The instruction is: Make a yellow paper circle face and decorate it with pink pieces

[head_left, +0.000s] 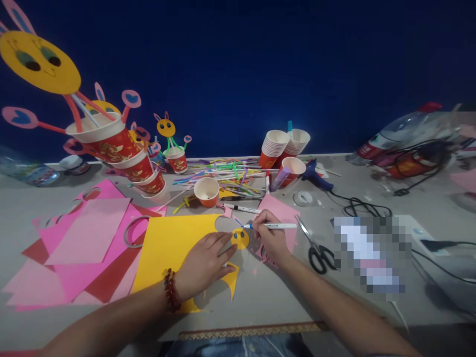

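Observation:
My right hand (pixel 270 237) is closed around a white marker (pixel 275 226) with a blue tip. The tip points left, just above a small round yellow paper face (pixel 240 239) with two dark eyes drawn on it. My left hand (pixel 208 260) lies flat with fingers spread, its fingertips at the left edge of that face. Under this hand is a large sheet of yellow paper (pixel 167 243) with cut edges. A pink paper sheet (pixel 280 210) lies partly behind my right hand, and black-handled scissors (pixel 316 250) rest to the right.
Pink and red paper sheets (pixel 89 233) are piled at left, near stacked red cups (pixel 122 148) bearing paper figures. Pipe cleaners (pixel 234 173) lie at the back, with an open paper cup (pixel 207 192) in front. A blue glue gun (pixel 316 174) and its cord lie right.

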Demonstrator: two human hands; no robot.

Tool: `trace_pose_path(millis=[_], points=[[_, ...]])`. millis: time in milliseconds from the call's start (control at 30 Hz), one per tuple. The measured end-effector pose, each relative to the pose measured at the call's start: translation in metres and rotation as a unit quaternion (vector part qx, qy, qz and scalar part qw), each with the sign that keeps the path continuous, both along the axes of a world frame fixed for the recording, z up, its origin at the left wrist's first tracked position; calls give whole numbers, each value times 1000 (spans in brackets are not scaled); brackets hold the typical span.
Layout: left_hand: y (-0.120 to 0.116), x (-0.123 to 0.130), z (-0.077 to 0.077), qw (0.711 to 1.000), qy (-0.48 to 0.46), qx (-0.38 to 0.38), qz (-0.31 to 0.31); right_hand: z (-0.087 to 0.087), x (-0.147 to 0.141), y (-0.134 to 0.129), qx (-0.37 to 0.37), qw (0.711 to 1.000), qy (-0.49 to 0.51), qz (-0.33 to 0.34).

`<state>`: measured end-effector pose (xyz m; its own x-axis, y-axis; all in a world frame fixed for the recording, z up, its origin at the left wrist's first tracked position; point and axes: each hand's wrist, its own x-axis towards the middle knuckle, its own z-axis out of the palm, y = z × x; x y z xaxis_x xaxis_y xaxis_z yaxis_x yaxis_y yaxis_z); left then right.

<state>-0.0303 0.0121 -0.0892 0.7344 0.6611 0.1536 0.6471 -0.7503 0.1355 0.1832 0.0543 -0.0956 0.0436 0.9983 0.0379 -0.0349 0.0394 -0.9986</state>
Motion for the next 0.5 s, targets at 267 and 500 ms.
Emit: trace_pose_path(millis=[267,500], points=[[0,0,0,1000,1,-2,1,-1,-3,-2,39,989,-130,55],[1,0,0,1000,2,-8,1,-1,-5,0,51,973,-201,100]])
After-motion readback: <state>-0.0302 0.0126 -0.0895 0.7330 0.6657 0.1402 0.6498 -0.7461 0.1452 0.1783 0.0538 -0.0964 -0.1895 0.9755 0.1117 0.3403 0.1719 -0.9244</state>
